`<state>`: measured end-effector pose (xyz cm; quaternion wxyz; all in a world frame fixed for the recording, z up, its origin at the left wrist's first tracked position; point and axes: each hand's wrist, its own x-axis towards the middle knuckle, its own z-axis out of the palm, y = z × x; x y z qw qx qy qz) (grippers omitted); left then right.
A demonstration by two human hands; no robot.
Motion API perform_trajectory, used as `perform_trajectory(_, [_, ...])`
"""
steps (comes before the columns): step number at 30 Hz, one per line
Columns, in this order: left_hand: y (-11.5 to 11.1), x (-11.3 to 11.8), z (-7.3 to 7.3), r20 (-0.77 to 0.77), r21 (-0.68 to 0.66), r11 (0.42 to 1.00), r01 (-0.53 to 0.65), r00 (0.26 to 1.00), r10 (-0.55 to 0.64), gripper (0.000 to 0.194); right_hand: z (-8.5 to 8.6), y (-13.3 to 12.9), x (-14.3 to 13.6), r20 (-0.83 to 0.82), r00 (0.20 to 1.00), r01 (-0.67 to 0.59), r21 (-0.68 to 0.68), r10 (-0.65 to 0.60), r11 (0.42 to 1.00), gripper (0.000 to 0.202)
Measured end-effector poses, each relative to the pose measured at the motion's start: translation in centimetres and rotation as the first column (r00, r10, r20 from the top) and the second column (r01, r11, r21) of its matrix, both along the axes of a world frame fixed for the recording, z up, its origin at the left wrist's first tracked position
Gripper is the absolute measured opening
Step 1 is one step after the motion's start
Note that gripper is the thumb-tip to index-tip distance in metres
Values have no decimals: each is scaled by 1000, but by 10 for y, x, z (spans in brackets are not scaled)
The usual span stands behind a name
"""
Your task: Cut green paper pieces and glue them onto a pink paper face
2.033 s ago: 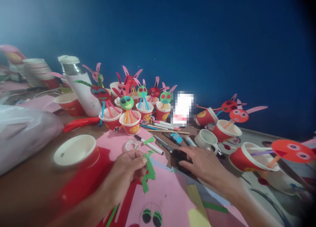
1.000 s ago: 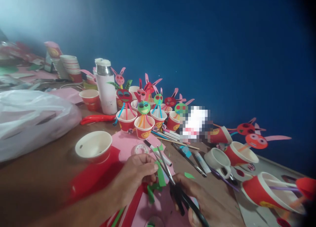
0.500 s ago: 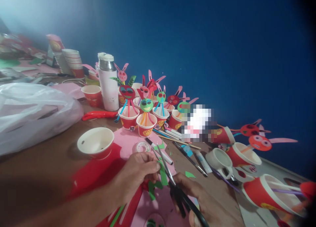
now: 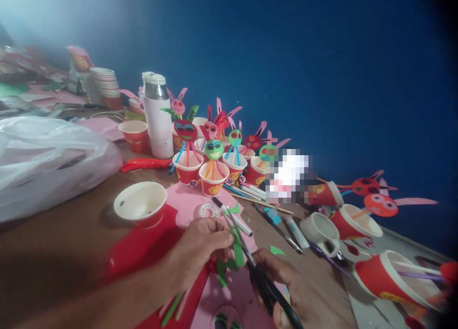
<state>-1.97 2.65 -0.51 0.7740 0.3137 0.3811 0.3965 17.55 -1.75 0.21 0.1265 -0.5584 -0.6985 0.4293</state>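
Paper cutting in progress, as I follow it from my remote station. The left hand (image 4: pixel 209 238) pinches a crooked piece of green paper (image 4: pixel 239 252) over the pink sheet (image 4: pixel 209 298); the right hand (image 4: pixel 304 286) grips black-handled scissors (image 4: pixel 265 283), their narrowly parted blades beside the paper. I cannot tell whether they bite into it. Done, by my reading: several paper heads, among them the green head (image 4: pixel 213 150) and red head (image 4: pixel 185 131), mounted in cups (image 4: pixel 212 189). Left, I judge: the green piece, its cutting apparently unfinished. Green scraps (image 4: pixel 277 250) lie on the table (image 4: pixel 71 238).
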Motion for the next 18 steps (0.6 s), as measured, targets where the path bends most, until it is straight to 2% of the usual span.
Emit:
perform_trajectory(6, [1, 0, -2, -7, -3, 1000, 13, 1000, -13, 19, -7, 7, -1, -47, 998, 33, -53, -35, 998, 30])
perform_trajectory(11, [-1, 0, 0, -2, -10, 1000, 7, 1000, -7, 19, -10, 4, -1, -41, 998, 43, -56, -46, 998, 25])
perform_trajectory(15, [-1, -1, 1, -7, -6, 1000, 10, 1000, -10, 18, -7, -6, 0, -4, 999, 35, -14, -35, 999, 23])
perform_trajectory(18, [1, 0, -3, -9, -4, 1000, 22, 1000, -22, 20, -3, -11, 0, 49, 998, 30, 68, -33, 997, 24])
